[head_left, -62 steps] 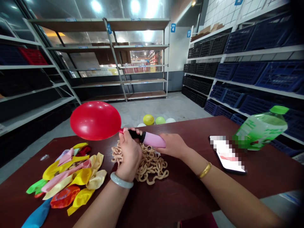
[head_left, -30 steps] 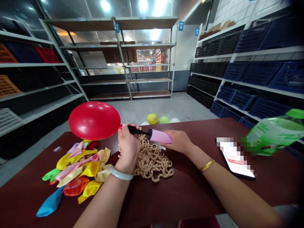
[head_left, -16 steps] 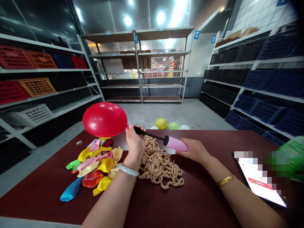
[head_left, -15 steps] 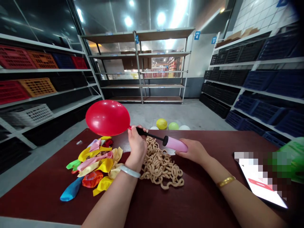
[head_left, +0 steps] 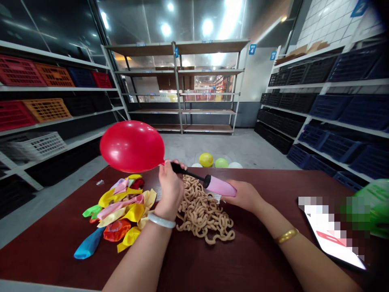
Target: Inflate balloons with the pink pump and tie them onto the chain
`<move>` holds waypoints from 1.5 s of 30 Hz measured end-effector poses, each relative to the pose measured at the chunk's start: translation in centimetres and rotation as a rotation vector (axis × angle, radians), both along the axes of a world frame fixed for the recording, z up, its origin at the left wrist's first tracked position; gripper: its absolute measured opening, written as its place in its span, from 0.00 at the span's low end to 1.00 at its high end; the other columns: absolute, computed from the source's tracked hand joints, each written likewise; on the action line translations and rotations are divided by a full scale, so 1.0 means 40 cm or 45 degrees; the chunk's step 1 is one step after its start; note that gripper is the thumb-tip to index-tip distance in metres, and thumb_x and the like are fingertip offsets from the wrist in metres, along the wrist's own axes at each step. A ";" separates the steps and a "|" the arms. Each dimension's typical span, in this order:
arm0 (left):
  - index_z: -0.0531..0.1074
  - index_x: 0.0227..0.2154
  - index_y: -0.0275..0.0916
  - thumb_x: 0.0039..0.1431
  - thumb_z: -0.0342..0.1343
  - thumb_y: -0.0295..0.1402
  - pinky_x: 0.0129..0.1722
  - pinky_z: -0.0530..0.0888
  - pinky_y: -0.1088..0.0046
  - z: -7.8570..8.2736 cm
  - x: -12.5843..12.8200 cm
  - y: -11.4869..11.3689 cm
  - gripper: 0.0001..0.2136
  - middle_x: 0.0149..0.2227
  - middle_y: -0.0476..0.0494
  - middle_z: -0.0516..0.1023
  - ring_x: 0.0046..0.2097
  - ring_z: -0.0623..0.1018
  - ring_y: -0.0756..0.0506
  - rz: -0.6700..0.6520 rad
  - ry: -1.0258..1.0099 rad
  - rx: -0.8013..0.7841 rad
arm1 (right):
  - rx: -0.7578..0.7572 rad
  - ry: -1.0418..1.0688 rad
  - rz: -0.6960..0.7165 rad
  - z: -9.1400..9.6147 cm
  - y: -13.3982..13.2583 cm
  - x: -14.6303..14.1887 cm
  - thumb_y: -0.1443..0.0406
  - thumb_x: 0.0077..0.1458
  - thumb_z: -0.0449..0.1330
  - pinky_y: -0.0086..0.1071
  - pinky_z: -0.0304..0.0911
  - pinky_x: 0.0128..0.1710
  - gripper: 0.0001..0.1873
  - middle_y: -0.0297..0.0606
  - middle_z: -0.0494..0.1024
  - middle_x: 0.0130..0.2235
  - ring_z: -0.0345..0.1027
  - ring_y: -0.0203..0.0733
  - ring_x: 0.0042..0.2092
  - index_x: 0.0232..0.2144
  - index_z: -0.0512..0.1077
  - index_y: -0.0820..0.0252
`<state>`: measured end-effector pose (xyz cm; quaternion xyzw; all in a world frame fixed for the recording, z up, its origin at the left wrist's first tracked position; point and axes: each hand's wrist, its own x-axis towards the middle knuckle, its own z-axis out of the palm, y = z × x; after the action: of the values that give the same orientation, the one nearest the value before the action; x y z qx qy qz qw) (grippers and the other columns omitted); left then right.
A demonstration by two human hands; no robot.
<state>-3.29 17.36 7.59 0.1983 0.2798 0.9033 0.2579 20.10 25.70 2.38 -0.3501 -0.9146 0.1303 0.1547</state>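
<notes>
A blown-up red balloon (head_left: 132,146) sticks out leftward above the table's far left side. My left hand (head_left: 170,184), with a pale bangle on its wrist, is closed around the balloon's neck and the black end (head_left: 178,167) of a hand balloon pump. A thin black rod joins that end to the pump's pink barrel (head_left: 221,185). Wrapped around the barrel's rear is my right hand (head_left: 244,195), a gold bracelet on its wrist. Beneath the pump lies a heap of tan, curled, rope-like pieces (head_left: 206,215); their kind I cannot make out.
Flat balloons (head_left: 121,207) in several colours lie left on the dark red table (head_left: 243,251). A lit tablet-like screen (head_left: 331,239) and a green plastic bag (head_left: 375,202) are at right. Blown-up balloons (head_left: 206,159) show beyond the far edge. Shelves (head_left: 209,72) with crates stand around.
The red balloon looks somewhat larger. Both hands and the pump have shifted slightly left in the view.
</notes>
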 end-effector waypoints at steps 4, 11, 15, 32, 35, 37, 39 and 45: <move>0.57 0.32 0.42 0.55 0.56 0.32 0.29 0.70 0.70 0.012 -0.078 0.001 0.10 0.26 0.54 0.68 0.24 0.72 0.50 0.092 -0.063 -0.018 | -0.006 -0.016 0.004 -0.005 0.030 0.036 0.47 0.51 0.63 0.37 0.62 0.40 0.26 0.40 0.81 0.44 0.75 0.53 0.43 0.47 0.75 0.54; 0.57 0.32 0.42 0.58 0.57 0.34 0.30 0.71 0.71 -0.027 0.019 0.032 0.11 0.27 0.54 0.69 0.26 0.72 0.50 -0.011 -0.027 0.009 | -0.007 -0.031 -0.037 -0.001 0.016 0.038 0.46 0.51 0.62 0.35 0.60 0.37 0.27 0.42 0.82 0.41 0.75 0.51 0.40 0.46 0.76 0.56; 0.59 0.33 0.42 0.60 0.56 0.35 0.32 0.72 0.71 -0.053 0.117 0.031 0.10 0.28 0.53 0.70 0.27 0.73 0.51 -0.157 0.003 -0.026 | -0.031 0.010 -0.058 0.007 -0.018 0.004 0.44 0.50 0.62 0.35 0.61 0.36 0.29 0.43 0.82 0.42 0.75 0.53 0.41 0.47 0.75 0.56; 0.57 0.32 0.42 0.55 0.57 0.32 0.28 0.70 0.71 0.002 -0.085 0.004 0.10 0.25 0.54 0.67 0.23 0.71 0.50 0.069 -0.100 -0.062 | -0.175 -0.024 0.047 -0.004 0.025 0.031 0.46 0.51 0.63 0.36 0.62 0.40 0.29 0.42 0.82 0.43 0.74 0.52 0.42 0.49 0.75 0.56; 0.58 0.32 0.42 0.55 0.55 0.31 0.28 0.69 0.71 0.001 -0.089 0.007 0.09 0.25 0.54 0.67 0.24 0.70 0.50 0.081 -0.091 -0.047 | -0.181 -0.035 0.030 0.004 0.029 0.048 0.45 0.50 0.63 0.35 0.61 0.38 0.29 0.41 0.82 0.43 0.74 0.51 0.41 0.47 0.76 0.56; 0.58 0.32 0.42 0.55 0.55 0.32 0.28 0.69 0.71 -0.006 -0.066 0.014 0.09 0.25 0.54 0.67 0.24 0.70 0.50 0.071 -0.056 -0.013 | -0.170 -0.053 -0.002 0.014 0.026 0.054 0.43 0.50 0.62 0.34 0.60 0.36 0.29 0.41 0.82 0.42 0.74 0.50 0.40 0.45 0.76 0.56; 0.58 0.32 0.42 0.56 0.56 0.32 0.29 0.70 0.71 -0.017 -0.031 0.022 0.09 0.26 0.53 0.67 0.25 0.71 0.50 0.030 -0.039 0.000 | -0.132 -0.085 -0.041 0.024 0.018 0.053 0.41 0.49 0.61 0.34 0.59 0.34 0.30 0.41 0.82 0.41 0.74 0.50 0.40 0.43 0.76 0.56; 0.58 0.33 0.43 0.57 0.58 0.32 0.32 0.71 0.70 -0.055 0.106 0.032 0.11 0.28 0.53 0.68 0.28 0.72 0.50 -0.159 0.046 -0.033 | -0.069 -0.083 -0.062 0.041 -0.021 0.021 0.37 0.47 0.60 0.33 0.58 0.34 0.35 0.41 0.81 0.43 0.75 0.52 0.42 0.47 0.74 0.53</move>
<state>0.96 18.65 5.38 0.2283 0.2833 0.8780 0.3111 20.93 24.85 4.01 -0.3804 -0.9066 0.1395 0.1184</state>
